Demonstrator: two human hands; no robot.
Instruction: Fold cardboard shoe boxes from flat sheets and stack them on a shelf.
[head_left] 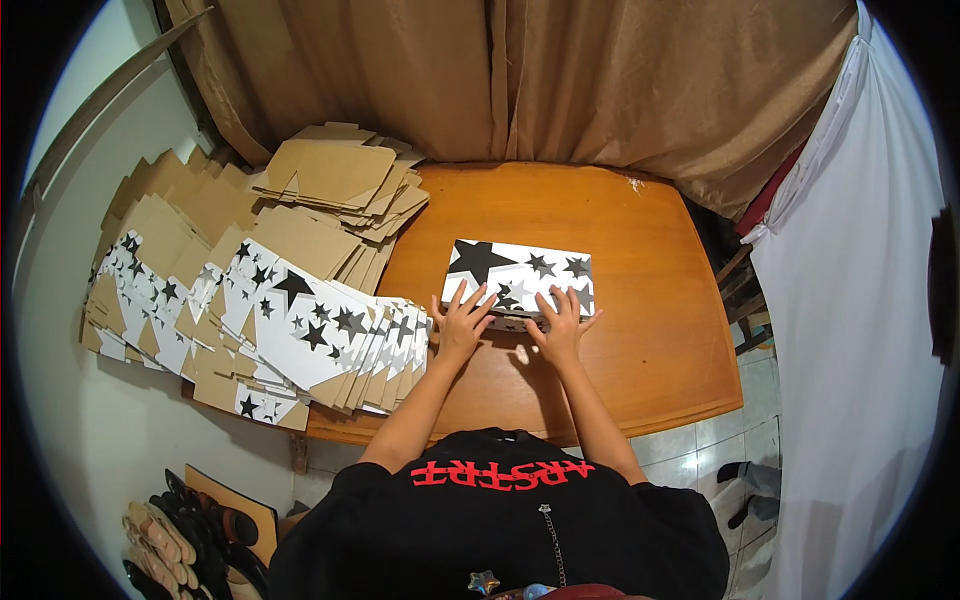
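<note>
A white cardboard box (520, 256) printed with black and grey stars sits on the wooden table (640, 350) in front of me. It looks folded into shape, with its top face up and its near side partly visible. My left hand (462, 325) lies on the box's near left edge, fingers spread over the top. My right hand (561, 328) rests likewise at the near right edge, with its fingers apart. Neither hand is wrapped around anything. Both hands cover parts of the box's near edge.
Flat star-printed cartons (320, 325) lie fanned out in a heap at the left. Plain brown carton sides (335, 172) are stacked behind them. A brown curtain (560, 80) hangs along the far edge, a white cloth (850, 300) at the right. Shoes (160, 540) stand at lower left.
</note>
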